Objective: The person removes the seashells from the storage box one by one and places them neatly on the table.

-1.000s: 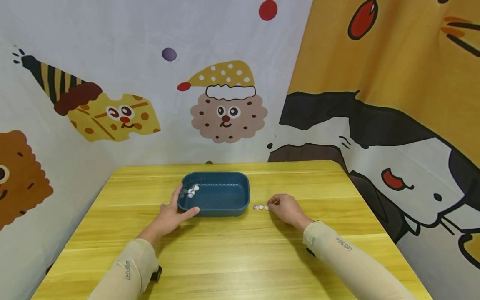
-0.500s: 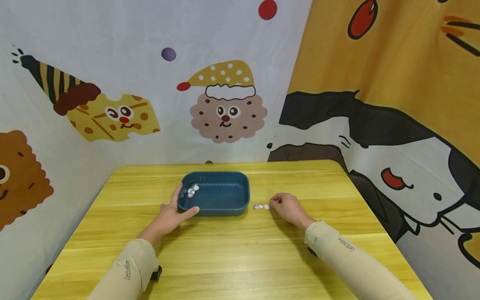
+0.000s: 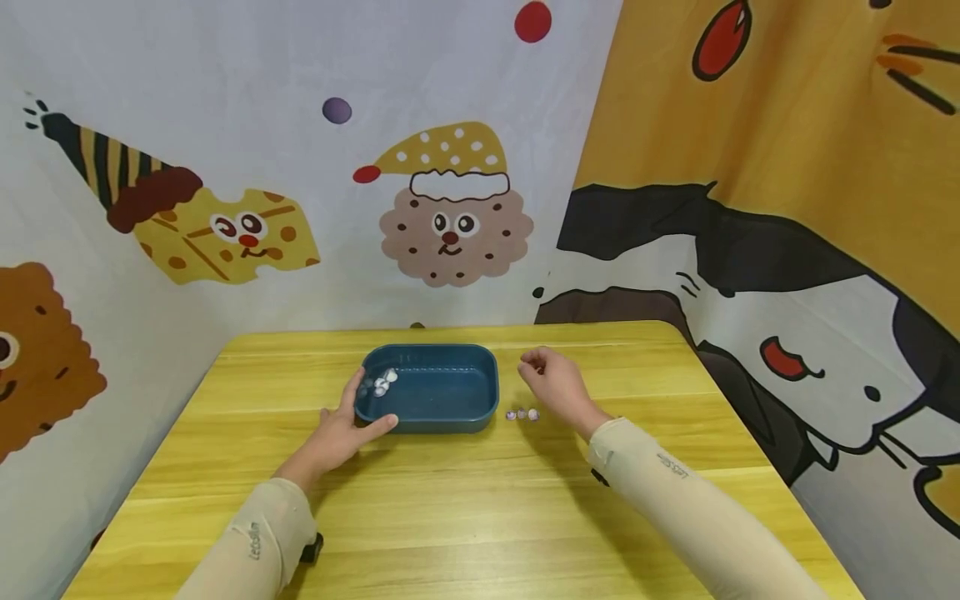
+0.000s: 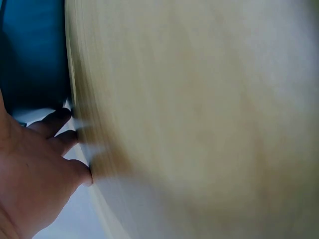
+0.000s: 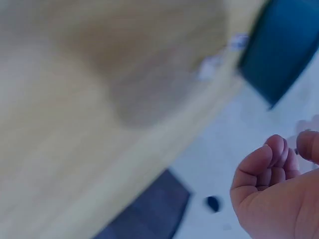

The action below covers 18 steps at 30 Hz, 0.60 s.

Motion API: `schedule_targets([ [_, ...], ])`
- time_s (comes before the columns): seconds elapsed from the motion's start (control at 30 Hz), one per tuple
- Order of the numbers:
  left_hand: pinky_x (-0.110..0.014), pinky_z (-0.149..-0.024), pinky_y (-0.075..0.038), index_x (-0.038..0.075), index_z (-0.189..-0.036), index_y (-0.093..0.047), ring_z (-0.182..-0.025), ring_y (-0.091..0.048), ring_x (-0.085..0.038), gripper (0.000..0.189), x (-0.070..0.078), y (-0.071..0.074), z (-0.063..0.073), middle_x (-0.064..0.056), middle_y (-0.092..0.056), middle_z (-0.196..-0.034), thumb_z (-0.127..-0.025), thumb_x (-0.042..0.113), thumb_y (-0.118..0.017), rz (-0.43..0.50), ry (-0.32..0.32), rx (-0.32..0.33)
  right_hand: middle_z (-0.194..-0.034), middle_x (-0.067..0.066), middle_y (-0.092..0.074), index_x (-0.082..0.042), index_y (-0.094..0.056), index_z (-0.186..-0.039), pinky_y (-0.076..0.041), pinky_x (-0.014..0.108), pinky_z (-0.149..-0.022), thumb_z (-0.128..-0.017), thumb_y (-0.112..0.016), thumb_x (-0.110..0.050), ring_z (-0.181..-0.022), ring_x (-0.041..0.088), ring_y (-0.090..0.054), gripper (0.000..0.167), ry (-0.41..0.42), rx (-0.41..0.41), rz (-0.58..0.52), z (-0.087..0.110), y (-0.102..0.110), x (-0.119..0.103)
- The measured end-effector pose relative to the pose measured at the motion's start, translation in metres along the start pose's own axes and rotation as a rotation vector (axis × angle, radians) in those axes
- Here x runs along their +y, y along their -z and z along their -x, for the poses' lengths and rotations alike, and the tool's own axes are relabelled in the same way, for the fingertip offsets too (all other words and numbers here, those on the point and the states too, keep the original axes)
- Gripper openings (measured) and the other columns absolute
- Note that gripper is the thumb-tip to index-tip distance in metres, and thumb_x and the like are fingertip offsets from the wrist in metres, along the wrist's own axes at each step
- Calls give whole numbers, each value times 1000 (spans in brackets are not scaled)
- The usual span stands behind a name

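A dark blue rectangular tray [image 3: 427,422] sits toward the back of the table, with several small white rounded pieces [image 3: 386,382] at its left end. My left hand [image 3: 334,433] rests against the tray's front left corner, thumb and fingers extended along its walls. Right of the tray, three small white pieces with purplish marks [image 3: 522,414] form a short row; their kind is too small to tell. My right hand [image 3: 556,384] is raised behind that row, fingers loosely curled. In the right wrist view its thumb [image 5: 310,146] stands apart from the fingers, with nothing visible between.
The yellow wood-grain table [image 3: 450,517] reaches back to a white wall cloth [image 3: 300,50] with cartoon prints. An orange curtain-like cloth [image 3: 810,142] hangs at the right. The tray's raised walls stand between both hands.
My right hand has left the right end of the row and moved up and left, toward the tray's right side. The three pieces stay on the table. My left hand and the tray have not moved.
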State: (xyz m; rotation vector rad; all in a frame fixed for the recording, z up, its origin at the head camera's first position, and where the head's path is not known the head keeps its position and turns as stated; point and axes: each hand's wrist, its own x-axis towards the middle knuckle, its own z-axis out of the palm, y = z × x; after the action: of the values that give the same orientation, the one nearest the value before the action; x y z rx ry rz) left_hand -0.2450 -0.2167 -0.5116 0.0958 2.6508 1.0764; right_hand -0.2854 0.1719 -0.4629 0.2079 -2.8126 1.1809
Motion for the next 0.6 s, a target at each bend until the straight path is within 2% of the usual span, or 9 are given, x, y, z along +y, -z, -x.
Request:
schedule_targets([
  [0.1,-90,-116,-10,43,-166,26,-150,13,-76,120,-3,0,1,-37,-30,-168,-92,83,-59,7,4,6,-119,7,-75,-10,-70,-134,-60,43,-89,-109,-63,-27,-103,24,-70,31,72,-28,-17,-6,-13,-30],
  [0.3,-90,-116,-10,44,-166,27,-150,12,-76,119,-5,-2,0,-36,-23,-171,-93,81,-60,14,18,5,-138,7,-71,-14,-65,-143,-62,42,-93,-110,-63,-29,-115,23,-70,37,158,-191,-22,-10,-53,-80],
  [0.43,-90,-116,-11,44,-166,26,-151,11,-76,119,-4,-3,-2,-34,-17,-174,-93,82,-59,19,21,4,-144,10,-69,-13,-63,-147,-62,43,-98,-110,-63,-31,-122,25,-71,41,164,-255,10,-15,-82,-92],
  [0.6,-90,-116,-12,41,-167,25,-150,11,-76,120,-4,-2,-5,-36,-19,-173,-92,84,-59,13,21,11,-149,12,-65,-11,-58,-152,-60,46,-103,-109,-64,-31,-128,28,-68,47,109,-290,17,-22,-108,-95],
])
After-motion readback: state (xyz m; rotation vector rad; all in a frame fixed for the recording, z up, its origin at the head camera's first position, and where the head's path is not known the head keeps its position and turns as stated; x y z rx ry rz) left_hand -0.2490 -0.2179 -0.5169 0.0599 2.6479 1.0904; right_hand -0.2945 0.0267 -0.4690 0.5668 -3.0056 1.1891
